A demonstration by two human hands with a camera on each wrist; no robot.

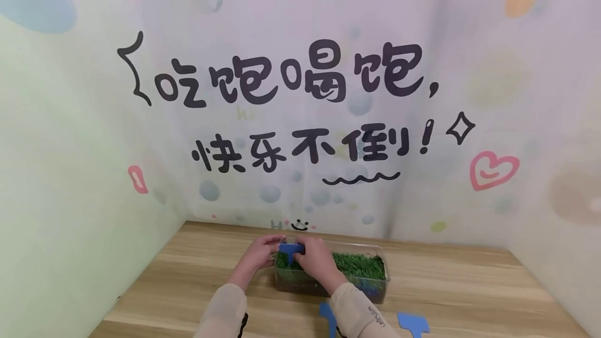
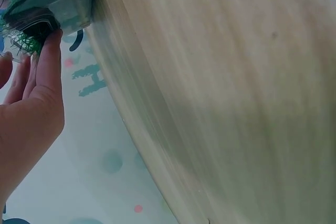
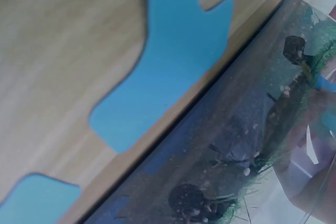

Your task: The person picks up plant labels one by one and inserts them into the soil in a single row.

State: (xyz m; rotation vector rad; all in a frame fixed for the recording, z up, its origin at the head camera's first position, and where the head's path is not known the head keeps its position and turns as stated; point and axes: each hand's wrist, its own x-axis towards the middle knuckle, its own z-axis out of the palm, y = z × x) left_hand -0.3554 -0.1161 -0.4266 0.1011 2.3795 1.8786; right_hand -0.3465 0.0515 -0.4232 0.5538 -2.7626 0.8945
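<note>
A clear plastic box [image 1: 386, 290] filled with dark soil and green grass [image 1: 359, 265] sits on the wooden table. At its left end, a blue T-shaped plant label [image 1: 287, 249] stands upright in the grass. My right hand [image 1: 318, 261] pinches the label's right side between thumb and fingers. Around the box's left end, my left hand [image 1: 259, 254] reaches with extended fingers close to the label. In the left wrist view the left hand [image 2: 39, 95] has its fingertips right at the box's end.
Two more blue T-shaped labels, one partly behind the right sleeve [image 1: 327, 314] and another label [image 1: 414, 322] to its right, lie on the table [image 1: 188, 280] before the box. A printed fabric wall [image 1: 300, 197] rises behind the table.
</note>
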